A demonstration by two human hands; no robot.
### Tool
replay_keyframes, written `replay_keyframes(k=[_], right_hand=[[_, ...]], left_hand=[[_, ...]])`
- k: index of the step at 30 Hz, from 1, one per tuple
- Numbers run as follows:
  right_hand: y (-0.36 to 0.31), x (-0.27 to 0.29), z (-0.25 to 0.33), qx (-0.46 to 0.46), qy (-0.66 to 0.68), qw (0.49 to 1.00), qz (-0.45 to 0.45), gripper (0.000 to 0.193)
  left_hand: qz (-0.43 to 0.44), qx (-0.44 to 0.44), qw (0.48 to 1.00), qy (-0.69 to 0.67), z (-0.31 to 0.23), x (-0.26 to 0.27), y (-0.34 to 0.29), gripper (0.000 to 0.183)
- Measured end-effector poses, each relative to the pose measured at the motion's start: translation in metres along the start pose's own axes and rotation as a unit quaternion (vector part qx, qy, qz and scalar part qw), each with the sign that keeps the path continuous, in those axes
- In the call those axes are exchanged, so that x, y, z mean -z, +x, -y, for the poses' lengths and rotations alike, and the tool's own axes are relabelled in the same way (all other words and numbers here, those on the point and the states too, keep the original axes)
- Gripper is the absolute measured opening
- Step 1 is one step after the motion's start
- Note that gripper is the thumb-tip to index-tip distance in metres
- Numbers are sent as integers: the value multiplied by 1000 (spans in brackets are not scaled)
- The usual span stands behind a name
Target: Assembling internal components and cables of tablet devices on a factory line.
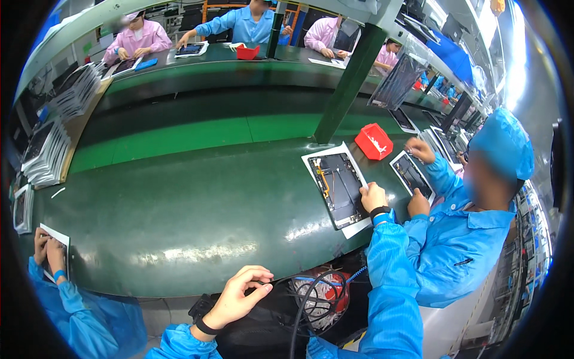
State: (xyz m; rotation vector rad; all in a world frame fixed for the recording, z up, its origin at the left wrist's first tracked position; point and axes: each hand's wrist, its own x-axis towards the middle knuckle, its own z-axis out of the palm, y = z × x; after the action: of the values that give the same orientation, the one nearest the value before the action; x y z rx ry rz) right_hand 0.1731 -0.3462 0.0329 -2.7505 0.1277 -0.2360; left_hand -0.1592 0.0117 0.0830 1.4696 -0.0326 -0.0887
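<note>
An opened tablet lies on a white sheet at the right of the green bench, its dark inside with an orange flex cable facing up. My right hand grips the tablet's right edge, fingers curled over it. Nearer to me, my left hand hovers by the bench's front edge, palm turned inward. Its fingers are loosely bent with the thumb apart, and nothing is in it. Both of my wrists carry black bands.
A red bin with white bits stands beyond the tablet, near a green post. At right, a co-worker handles another tablet. Another person's hands work at far left, near stacked panels. Black cables hang below the bench edge.
</note>
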Motion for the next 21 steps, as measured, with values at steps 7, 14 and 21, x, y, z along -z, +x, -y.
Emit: replay_keyframes(k=[7, 14, 21], right_hand=[[18, -5, -1, -31, -38, 995, 83, 39], [-9, -13, 23, -50, -97, 994, -5, 34], [-23, 27, 53, -58, 23, 996, 69, 53]], left_hand=[[-2, -11, 1000, -4, 0, 1, -6, 24], [3, -19, 1000, -12, 0, 3, -7, 24], [57, 16, 997, -39, -10, 10, 1, 27]])
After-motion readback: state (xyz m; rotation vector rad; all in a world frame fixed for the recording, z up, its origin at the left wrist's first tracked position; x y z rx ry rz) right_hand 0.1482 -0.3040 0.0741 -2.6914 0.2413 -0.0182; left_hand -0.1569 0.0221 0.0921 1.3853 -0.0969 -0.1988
